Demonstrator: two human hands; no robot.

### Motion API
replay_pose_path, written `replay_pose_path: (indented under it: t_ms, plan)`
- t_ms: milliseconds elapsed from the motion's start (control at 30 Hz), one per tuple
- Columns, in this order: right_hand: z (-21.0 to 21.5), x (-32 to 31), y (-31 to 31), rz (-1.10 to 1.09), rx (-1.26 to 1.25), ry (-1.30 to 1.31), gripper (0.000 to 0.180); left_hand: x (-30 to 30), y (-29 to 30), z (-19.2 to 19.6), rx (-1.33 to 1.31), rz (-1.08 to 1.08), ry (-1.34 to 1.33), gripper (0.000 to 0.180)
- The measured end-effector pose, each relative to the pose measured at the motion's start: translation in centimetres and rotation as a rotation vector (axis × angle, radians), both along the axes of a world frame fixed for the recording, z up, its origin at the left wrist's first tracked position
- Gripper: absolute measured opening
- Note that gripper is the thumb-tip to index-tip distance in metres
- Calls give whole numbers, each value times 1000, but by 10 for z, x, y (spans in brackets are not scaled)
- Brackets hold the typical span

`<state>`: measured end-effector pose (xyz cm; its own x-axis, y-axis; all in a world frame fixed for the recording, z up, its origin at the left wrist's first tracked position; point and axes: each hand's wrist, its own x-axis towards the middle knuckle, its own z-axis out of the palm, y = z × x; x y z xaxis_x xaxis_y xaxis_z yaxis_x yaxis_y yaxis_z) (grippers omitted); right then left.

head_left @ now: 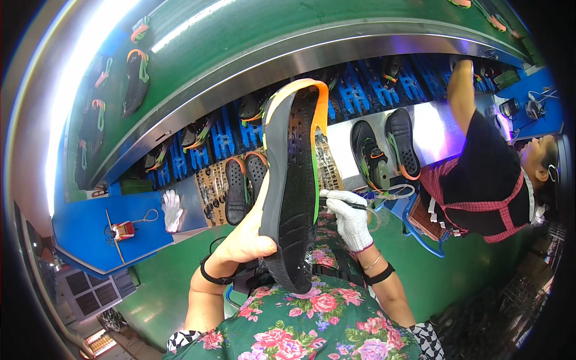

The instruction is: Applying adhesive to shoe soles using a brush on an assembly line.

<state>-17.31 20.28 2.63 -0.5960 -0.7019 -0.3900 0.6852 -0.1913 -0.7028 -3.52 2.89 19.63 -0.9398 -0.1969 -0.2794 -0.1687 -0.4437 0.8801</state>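
A large shoe sole (294, 192), black and grey with an orange rim at the heel and a green edge, stands lengthwise in front of my chest. My bare left hand (249, 240) is closed around its left side, thumb pressed on the lower part. On the other side my right hand (350, 223), in a white knit glove, pinches a thin dark pen-like tool (358, 206) whose tip is close to the sole's green edge. Whether that tip touches the sole I cannot tell. Behind the sole, a pair of black perforated soles (236, 191) lies on brown printed cardboard (210, 187).
A co-worker (486, 174) at the right reaches toward the rack. Black shoes (400, 144) lie on the metal bench. Blue racks (222, 135) holding shoe parts run below the green conveyor (252, 30). A white glove (171, 210) lies beside the blue table (84, 231) at left.
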Motion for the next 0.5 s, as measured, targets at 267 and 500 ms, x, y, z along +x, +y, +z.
replay_pose_path:
  t_ms: [267,500]
  plan:
    - [1,2,15,-36,7,22,20,7,7,9,-12,67,-37,146]
    - [6,-3,25,-82,-42,-26,20,5,12,18,-75,84,-49,147]
